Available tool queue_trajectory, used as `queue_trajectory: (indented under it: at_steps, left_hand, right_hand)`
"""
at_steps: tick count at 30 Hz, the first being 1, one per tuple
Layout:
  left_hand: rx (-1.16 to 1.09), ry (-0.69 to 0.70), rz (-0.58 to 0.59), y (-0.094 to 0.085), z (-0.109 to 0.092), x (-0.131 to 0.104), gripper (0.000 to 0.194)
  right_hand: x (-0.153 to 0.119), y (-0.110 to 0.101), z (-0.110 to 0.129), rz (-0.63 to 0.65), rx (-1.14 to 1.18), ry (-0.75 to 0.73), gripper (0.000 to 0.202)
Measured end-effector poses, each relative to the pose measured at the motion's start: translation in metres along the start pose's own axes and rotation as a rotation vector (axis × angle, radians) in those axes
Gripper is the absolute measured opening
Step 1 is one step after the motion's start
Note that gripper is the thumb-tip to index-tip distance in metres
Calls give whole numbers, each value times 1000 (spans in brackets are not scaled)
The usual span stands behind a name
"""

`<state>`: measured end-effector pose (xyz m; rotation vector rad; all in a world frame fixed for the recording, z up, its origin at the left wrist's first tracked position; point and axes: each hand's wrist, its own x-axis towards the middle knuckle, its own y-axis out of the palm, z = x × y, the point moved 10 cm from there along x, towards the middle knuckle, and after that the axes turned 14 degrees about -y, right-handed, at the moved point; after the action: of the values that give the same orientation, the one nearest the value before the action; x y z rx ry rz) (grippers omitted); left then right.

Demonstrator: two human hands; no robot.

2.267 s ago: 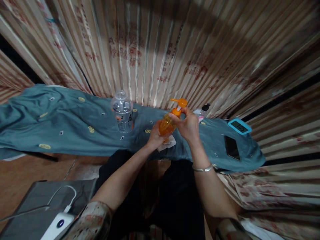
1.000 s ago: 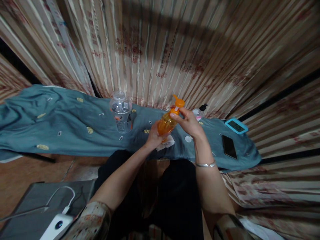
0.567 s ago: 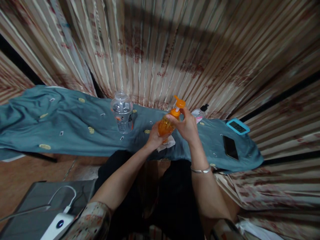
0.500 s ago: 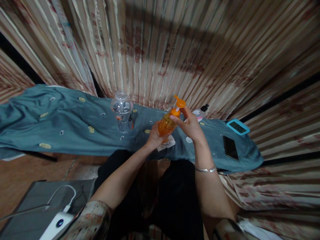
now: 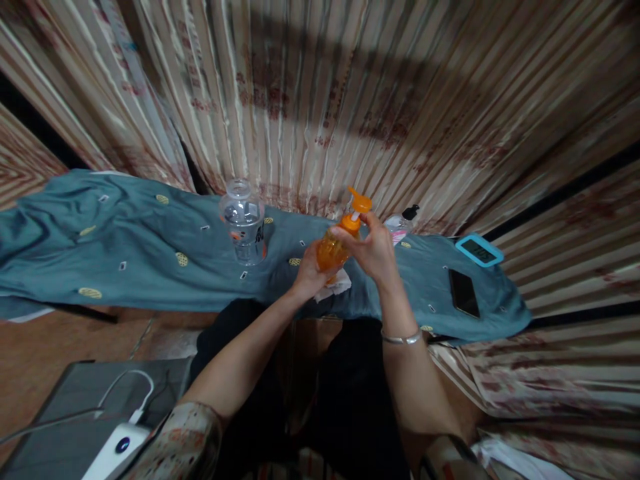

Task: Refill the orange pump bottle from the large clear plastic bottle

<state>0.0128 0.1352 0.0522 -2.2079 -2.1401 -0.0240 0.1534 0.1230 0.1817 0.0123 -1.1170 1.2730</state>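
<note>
An orange pump bottle [image 5: 332, 251] is tilted to the right above the cloth-covered table. My left hand [image 5: 311, 272] wraps round its lower body. The thumb and fingers of my right hand [image 5: 373, 248] grip it near the collar, just under the orange pump head [image 5: 361, 203]. White tissue [image 5: 339, 287] lies on the cloth below the bottle. To the left stands a clear, wide-bodied plastic bottle [image 5: 244, 227] with no cap on it. Partly behind my right hand is a clear bottle with a black pump [image 5: 403, 223].
A teal patterned cloth [image 5: 150, 253] covers the narrow table. On its right end are a blue-framed digital clock [image 5: 479, 251] and a dark phone [image 5: 464, 293]. Pleated curtains [image 5: 310, 100] hang behind. At lower left, a white device [image 5: 117, 448] with a cable rests on a grey surface.
My right hand has shifted slightly left and closer around the bottle's collar, and the white disc beside it is now out of sight. My left hand keeps its hold.
</note>
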Motion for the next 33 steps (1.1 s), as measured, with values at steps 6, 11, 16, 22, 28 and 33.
queue_trajectory:
  at_steps: [6, 11, 16, 22, 28, 33]
  left_hand:
    - [0, -26, 8, 2, 6, 1, 62]
    - [15, 5, 24, 4, 2, -1, 60]
    - [40, -4, -5, 3, 5, 0, 61]
    - [56, -1, -35, 1, 3, 3, 61]
    - [108, 44, -9, 1, -11, -2, 64]
    - [137, 50, -30, -1, -13, -2, 77]
  right_hand:
    - [13, 7, 5, 219, 190, -125, 45]
    - [10, 5, 9, 78, 70, -94, 38]
    - [-4, 1, 14, -93, -62, -27, 34]
    - [-8, 6, 16, -193, -93, 19, 32]
    - [-25, -12, 6, -164, -21, 74, 43]
    - [-92, -6, -54, -67, -120, 375, 41]
